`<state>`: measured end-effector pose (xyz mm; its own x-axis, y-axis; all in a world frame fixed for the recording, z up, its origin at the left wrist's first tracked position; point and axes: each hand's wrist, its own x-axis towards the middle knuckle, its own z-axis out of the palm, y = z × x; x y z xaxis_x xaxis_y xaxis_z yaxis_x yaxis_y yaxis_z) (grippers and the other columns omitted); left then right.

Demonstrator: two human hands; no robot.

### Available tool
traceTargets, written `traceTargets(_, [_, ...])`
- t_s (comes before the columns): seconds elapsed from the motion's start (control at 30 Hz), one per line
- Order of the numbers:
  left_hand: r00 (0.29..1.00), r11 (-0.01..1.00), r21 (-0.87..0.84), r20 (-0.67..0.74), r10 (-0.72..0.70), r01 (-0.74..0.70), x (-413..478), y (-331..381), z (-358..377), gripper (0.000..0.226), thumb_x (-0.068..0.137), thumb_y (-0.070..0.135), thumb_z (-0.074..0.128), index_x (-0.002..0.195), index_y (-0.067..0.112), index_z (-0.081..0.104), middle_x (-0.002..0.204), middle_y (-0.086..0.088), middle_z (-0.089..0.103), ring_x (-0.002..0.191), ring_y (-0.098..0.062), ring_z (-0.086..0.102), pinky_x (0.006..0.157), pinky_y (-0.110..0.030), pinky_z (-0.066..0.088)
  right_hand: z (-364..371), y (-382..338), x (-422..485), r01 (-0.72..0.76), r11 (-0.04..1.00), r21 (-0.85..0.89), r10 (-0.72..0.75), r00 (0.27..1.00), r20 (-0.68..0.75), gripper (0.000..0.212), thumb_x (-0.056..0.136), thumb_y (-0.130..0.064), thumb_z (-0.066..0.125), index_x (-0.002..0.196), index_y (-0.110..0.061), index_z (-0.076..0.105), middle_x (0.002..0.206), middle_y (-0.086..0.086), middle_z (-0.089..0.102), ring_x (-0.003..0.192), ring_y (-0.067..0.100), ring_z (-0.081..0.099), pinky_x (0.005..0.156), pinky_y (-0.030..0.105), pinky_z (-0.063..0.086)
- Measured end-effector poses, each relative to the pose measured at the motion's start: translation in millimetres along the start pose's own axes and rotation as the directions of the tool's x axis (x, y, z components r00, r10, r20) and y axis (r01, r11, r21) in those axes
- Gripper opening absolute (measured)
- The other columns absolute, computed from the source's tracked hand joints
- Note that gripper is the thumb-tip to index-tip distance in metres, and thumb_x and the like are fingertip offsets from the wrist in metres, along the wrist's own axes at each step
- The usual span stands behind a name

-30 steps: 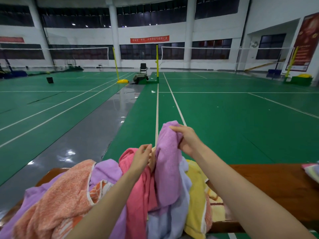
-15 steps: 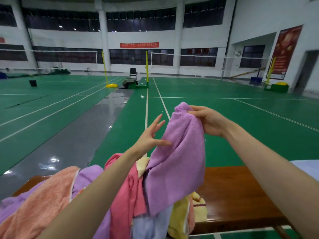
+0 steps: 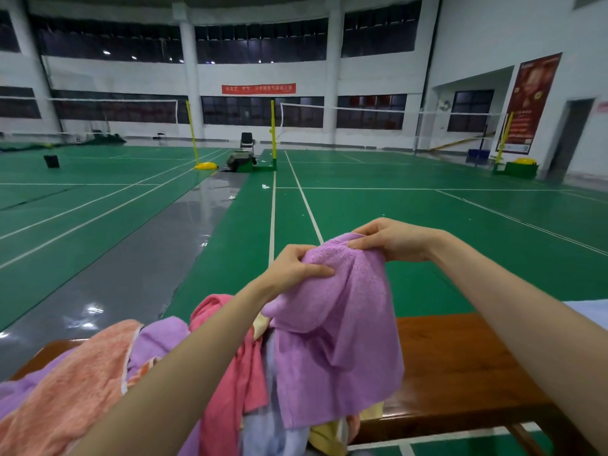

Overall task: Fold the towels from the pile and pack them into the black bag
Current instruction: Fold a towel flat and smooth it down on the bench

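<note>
A purple towel (image 3: 339, 327) hangs in the air above the pile, held by its top edge. My left hand (image 3: 292, 266) pinches the towel's upper left part. My right hand (image 3: 391, 240) pinches its upper right corner. Below lies the pile of towels on a brown wooden bench (image 3: 460, 366): a pink towel (image 3: 230, 363), an orange towel (image 3: 69, 383), another purple towel (image 3: 161, 337), a pale blue one (image 3: 263, 429) and a yellow one (image 3: 325, 437). The black bag is not in view.
A pale cloth (image 3: 589, 314) lies at the bench's right end. Beyond the bench stretches a green sports floor (image 3: 394, 205) with white lines, net posts (image 3: 273, 133) and a chair (image 3: 246, 141) far off.
My left hand, open half a second ago, now pinches the purple towel's top edge. The towel has been lifted off the pile and both hands hold it up.
</note>
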<state>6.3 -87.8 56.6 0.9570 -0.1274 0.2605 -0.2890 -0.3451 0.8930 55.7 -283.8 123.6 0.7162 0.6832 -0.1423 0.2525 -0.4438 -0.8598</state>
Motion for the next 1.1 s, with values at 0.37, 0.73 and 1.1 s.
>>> traceTargets(0.37, [0.991,0.999,0.001,-0.128,-0.048,0.049,5.4,-3.0,-4.6,0.023,0.086,0.015,0.061,0.103,0.0,0.061,0.098,-0.011,0.065,0.092,-0.021,0.061,0.083,-0.03,0.051,9.9,34.8,6.7,-0.011,0.944,-0.329,-0.054,0.981,-0.187,0.02,0.074,-0.012,0.076,0.091,-0.003,0.073,0.088,0.007,0.069,0.08,0.015,0.059,0.083,0.036,0.05])
traceTargets(0.73, [0.999,0.956,0.291,-0.04,-0.019,0.03,4.9,11.1,-63.0,0.017,0.061,0.018,0.085,0.071,0.023,0.072,0.067,0.006,0.065,0.063,-0.005,0.055,0.063,-0.018,0.045,-20.2,8.1,-16.5,0.216,0.956,-0.2,-0.276,0.893,-0.356,0.003,0.082,-0.023,0.068,0.082,-0.02,0.068,0.083,-0.004,0.066,0.076,0.007,0.059,0.073,0.019,0.044])
traceTargets(1.1, [0.992,0.998,0.056,-0.13,0.004,0.003,-12.0,13.5,-93.4,0.066,0.042,0.037,0.08,0.093,-0.002,0.065,0.084,-0.007,0.066,0.076,-0.013,0.06,0.075,-0.025,0.049,-46.2,12.2,-46.7,-0.068,0.981,-0.183,0.067,0.998,-0.01,0.045,0.056,-0.014,0.077,0.1,-0.009,0.07,0.096,0.011,0.073,0.08,0.02,0.069,0.065,0.024,0.055])
